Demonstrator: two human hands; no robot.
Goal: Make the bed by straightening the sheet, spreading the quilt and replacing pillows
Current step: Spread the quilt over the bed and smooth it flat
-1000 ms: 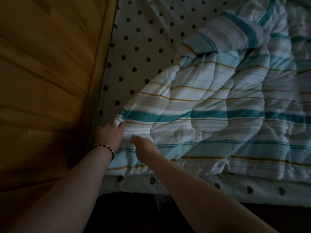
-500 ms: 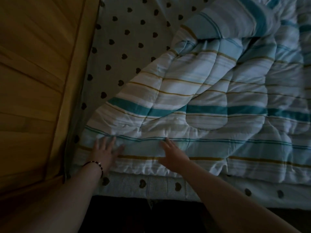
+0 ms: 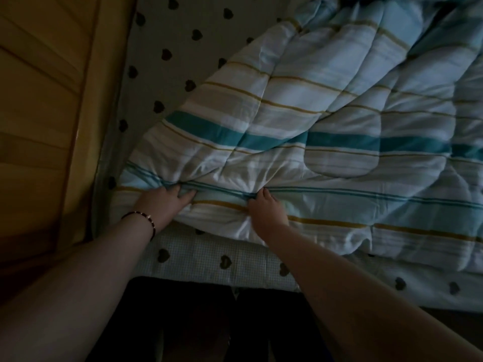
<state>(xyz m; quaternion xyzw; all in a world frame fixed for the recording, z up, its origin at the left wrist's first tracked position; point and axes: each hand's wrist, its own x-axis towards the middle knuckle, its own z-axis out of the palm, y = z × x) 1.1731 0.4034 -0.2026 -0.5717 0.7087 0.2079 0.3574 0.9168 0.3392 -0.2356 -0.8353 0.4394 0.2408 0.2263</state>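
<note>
Dim bedroom, wooden panel (image 3: pixel 47 105) hugging the bed's left side. Bunching quilt (image 3: pixel 300 142) fabric near its lower-left corner in both grips, left hand (image 3: pixel 163 205) and right hand (image 3: pixel 265 207) clenching folds, likely readying to drag it over the bare heart-print sheet (image 3: pixel 180 56).

The quilt (image 3: pixel 326 131) is seen as soft padded cloth, stitched into puffy panels, matt, and creased where it is gathered near the front edge. The sheet (image 3: pixel 183 35) beneath is shown as thin, flat, matt cloth printed with small dark hearts; along the near side of the mattress a fine checked weave can be made out. The panel (image 3: pixel 47 100) at the left is seen as wood, smooth and faintly glossy. A beaded bracelet (image 3: pixel 146 218) is worn at the left wrist.
</note>
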